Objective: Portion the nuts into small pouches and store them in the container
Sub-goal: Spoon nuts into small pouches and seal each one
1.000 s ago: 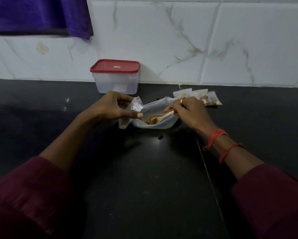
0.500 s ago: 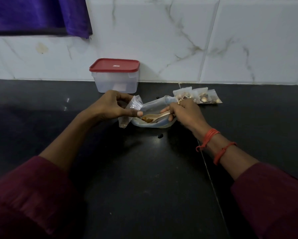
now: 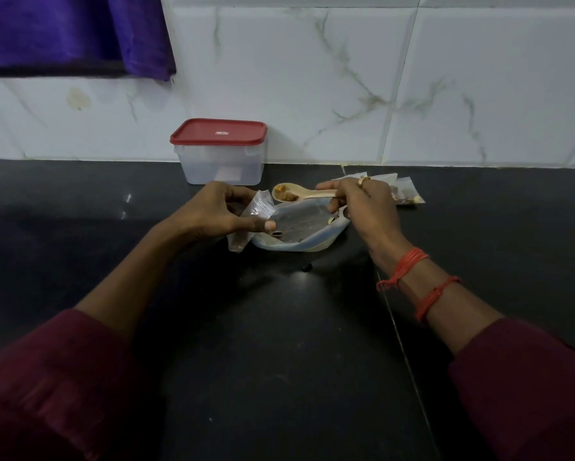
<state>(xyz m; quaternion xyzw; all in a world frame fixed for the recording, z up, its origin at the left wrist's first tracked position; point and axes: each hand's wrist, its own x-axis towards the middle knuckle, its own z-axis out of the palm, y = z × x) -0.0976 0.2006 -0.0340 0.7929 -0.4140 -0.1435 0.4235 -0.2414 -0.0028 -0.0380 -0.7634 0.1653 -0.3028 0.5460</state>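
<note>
Right grip (image 3: 362, 207) pinches the pale wooden spoon (image 3: 312, 194), loaded with brown nuts (image 3: 286, 195), bowl pointing left; small clear plastic pouch (image 3: 259, 211) waits just beside its tip, pinched in my left grip (image 3: 219, 214).

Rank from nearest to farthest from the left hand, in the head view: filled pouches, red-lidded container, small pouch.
1. Small pouch, held in the left hand.
2. Red-lidded container, just behind it.
3. Filled pouches, beyond the right hand.

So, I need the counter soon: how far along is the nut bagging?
Done: filled pouches lie behind the right hand. In hand: it holds a spoon of nuts beside the small pouch the left hand pinches. Left: storing; the container is lidded.
</note>
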